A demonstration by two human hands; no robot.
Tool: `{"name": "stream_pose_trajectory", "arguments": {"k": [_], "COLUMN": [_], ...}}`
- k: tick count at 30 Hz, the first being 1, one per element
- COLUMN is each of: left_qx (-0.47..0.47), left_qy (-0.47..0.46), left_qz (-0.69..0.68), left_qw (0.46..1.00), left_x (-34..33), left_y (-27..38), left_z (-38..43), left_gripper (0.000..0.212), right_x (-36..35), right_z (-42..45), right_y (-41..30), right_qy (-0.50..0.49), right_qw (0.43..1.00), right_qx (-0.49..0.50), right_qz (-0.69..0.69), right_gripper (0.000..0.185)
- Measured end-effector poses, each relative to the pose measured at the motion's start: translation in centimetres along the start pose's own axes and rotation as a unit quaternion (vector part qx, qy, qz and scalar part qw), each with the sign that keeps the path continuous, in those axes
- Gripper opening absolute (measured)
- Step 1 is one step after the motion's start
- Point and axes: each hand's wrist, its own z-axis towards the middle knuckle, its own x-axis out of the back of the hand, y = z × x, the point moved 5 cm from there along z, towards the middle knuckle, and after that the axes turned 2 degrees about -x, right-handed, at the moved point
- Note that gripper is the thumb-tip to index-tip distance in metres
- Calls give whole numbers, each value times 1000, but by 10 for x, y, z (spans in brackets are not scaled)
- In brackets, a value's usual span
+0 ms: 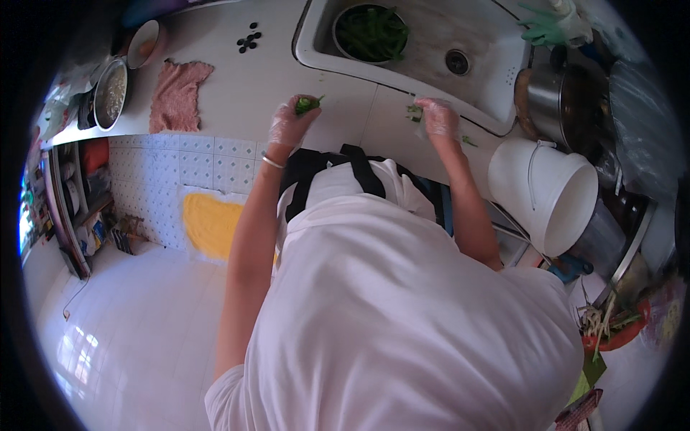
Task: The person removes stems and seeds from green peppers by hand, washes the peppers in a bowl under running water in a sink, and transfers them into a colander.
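My left hand (294, 121), in a clear plastic glove, is closed around a green vegetable piece (307, 104) above the counter. My right hand (437, 117), gloved the same way, is at the counter by the sink's front rim, its fingertips at small green scraps (414, 112); whether it grips one is unclear. Another green scrap (469, 141) lies to the right of that hand. In the white sink (485, 105), a round bowl (335, 32) holds many long green vegetables (372, 33).
A pink cloth (179, 97), a metal bowl (112, 94) and several black round things (249, 37) are on the counter to the left. At the right, a white bucket (539, 188) lies tilted near a steel pot (547, 102). Green rubber gloves (544, 26) hang beyond the sink.
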Motion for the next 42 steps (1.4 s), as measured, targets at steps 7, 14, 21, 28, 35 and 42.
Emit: {"name": "stream_pose_trajectory", "arguments": {"k": [7,14,21,28,35,42], "left_qx": [43,-59,-55,-52,-44,36], "left_qy": [-80,-53,-37,-70,-86,-63], "left_qz": [-322,-151,-134,-230,-319,-475], "left_qw": [942,985,989,969,943,877], "left_x": [-18,9,38,42,26,18], "left_y": [41,69,66,48,45,38], "left_z": [-4,-20,-43,-56,-63,-59], "left_gripper": [29,36,31,21,21,23], "right_x": [18,4,-7,-37,-39,-15], "right_z": [34,54,53,40,30,10], "right_y": [-52,-160,-183,-189,-152,-79], "right_qy": [-78,-207,-282,-326,-267,-115], "right_qw": [956,926,859,719,800,991], "right_qx": [-183,-15,-124,-182,-196,-15], "right_qz": [214,315,408,586,500,-61], "right_gripper": [18,25,17,13,15,31]}}
